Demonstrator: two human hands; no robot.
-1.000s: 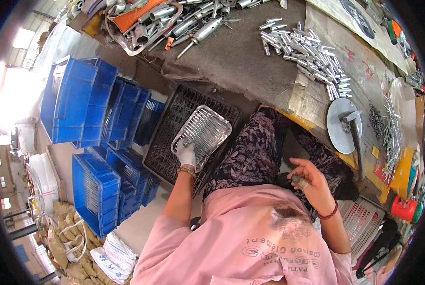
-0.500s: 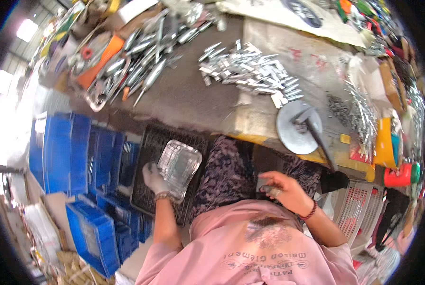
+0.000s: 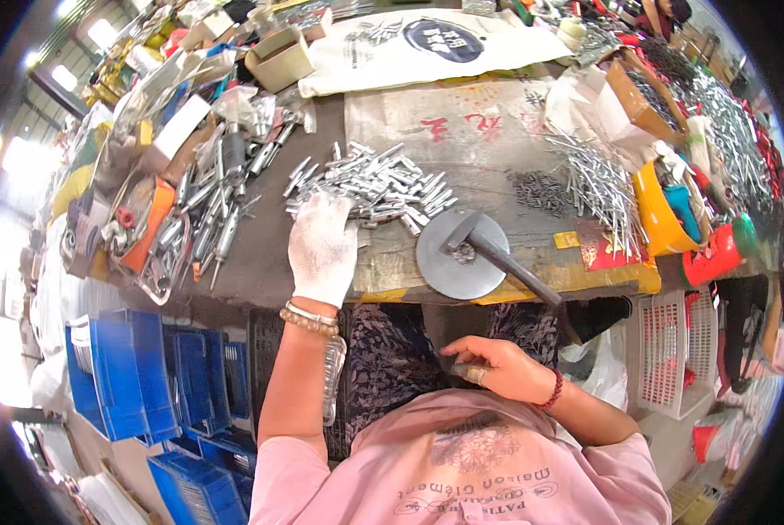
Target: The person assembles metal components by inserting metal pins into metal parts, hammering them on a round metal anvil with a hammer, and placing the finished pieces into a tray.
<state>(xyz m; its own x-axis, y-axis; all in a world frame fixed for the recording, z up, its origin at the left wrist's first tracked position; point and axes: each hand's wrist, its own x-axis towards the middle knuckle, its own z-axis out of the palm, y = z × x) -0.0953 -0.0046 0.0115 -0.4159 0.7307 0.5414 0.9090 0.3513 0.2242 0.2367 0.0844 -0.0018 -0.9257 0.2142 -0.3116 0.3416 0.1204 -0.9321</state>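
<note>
My left hand (image 3: 322, 249), in a white glove, reaches to the near left side of a pile of short silvery metal pieces (image 3: 383, 179) on the workbench. Its fingertips are hidden among the pieces. My right hand (image 3: 488, 360) is bare, with a ring, and hovers over my lap with its fingers curled in. What the fingers hold, if anything, I cannot make out. A hammer (image 3: 519, 271) lies across a round grey metal plate (image 3: 440, 271) near the bench's front edge. Beside my left forearm shows part of a shiny clear tray (image 3: 333, 376).
Metal tools (image 3: 225, 206) and an orange piece (image 3: 149, 223) lie at the left. Long thin rods (image 3: 597, 188) and small dark parts (image 3: 539, 192) are to the right, near a yellow container (image 3: 659, 206). Blue bins (image 3: 129, 372) stand low at left, a white crate (image 3: 663, 350) at right.
My left hand has moved from the tray beside my lap up to the metal pile on the bench. The view has shifted up toward the bench. My right hand stays over my lap.
</note>
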